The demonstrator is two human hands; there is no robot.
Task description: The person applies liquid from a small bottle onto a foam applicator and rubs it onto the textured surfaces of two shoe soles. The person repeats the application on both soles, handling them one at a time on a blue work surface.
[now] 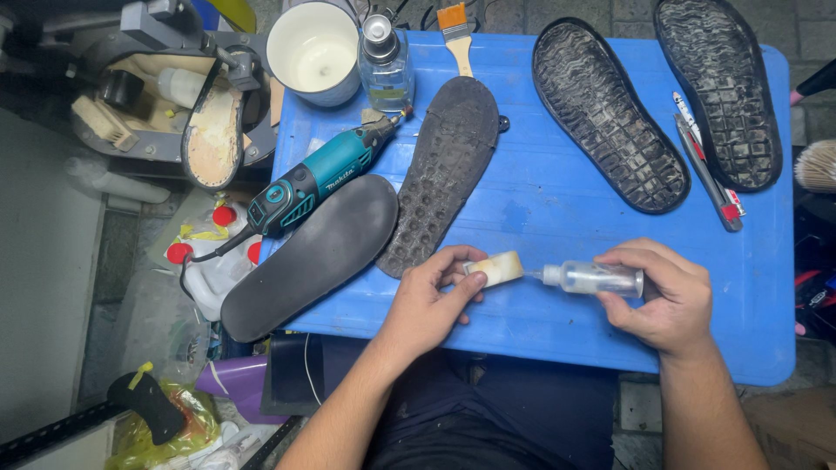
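Observation:
My left hand [431,298] grips a small cream-coloured bottle [498,268] lying sideways over the front of the blue table [557,209]. My right hand [664,296] holds a clear plastic bottle [592,278], its nozzle pointed left at the mouth of the cream bottle. The two bottles meet tip to tip between my hands. Two dark insoles [312,254] [446,170] lie just left of and behind my left hand.
A teal rotary tool [315,181], white cup [313,52], glass bottle [386,63] and brush [456,33] sit at the table's back left. Two black rubber outsoles [605,113] [721,87] and pens [707,165] lie at the right. A shoe stand [174,96] and bottles are left.

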